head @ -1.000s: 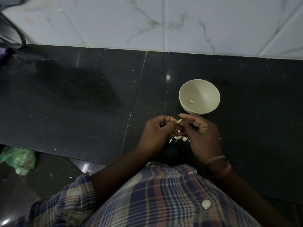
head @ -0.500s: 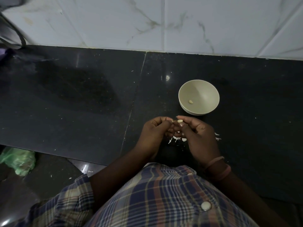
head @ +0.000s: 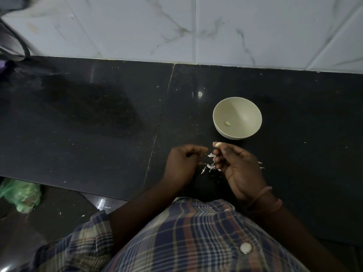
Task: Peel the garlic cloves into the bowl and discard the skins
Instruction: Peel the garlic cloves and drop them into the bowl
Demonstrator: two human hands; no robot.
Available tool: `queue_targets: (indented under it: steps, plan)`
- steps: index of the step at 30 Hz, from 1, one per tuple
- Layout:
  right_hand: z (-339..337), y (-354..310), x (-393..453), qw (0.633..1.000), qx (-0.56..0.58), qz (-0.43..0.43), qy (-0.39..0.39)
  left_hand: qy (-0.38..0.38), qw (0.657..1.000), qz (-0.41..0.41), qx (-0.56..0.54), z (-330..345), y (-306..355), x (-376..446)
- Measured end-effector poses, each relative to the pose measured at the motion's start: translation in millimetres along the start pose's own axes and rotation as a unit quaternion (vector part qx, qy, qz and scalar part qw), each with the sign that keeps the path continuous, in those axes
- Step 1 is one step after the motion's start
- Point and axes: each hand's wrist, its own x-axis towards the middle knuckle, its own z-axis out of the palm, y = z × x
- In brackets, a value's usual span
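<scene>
A pale garlic clove [head: 218, 144] is pinched between the thumb and fingertips of my right hand [head: 238, 169], just in front of the cream bowl [head: 246, 107]. One peeled clove [head: 227, 123] lies inside the bowl. My left hand [head: 183, 163] hovers a little to the left, fingers loosely curled, with nothing visible in it. White garlic skins [head: 209, 166] lie scattered on the black counter [head: 98, 124] between and under my hands.
A white marble-tiled wall [head: 216, 30] backs the counter. A green plastic bag [head: 20, 195] lies on the dark floor at lower left, with a few skin flakes near it. A dark cable [head: 21, 44] hangs at the far left.
My hands have moved apart. The left hand has let go of the clove and the right hand keeps it, lifted slightly toward the bowl. More skin flakes show on the counter.
</scene>
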Motion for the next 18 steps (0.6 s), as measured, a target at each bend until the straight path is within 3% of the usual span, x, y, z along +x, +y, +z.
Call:
queue_targets:
  steps: [9,18]
  plan:
    - [-1,-2,-3,0.974,-0.201,-0.098,0.039,-0.020,0.991,0.020,-0.131,1,7,-4]
    - [-2,-3,-6,0.952,-0.255,-0.168,-0.007,-0.051,0.966,-0.021,-0.254,8,10,-7]
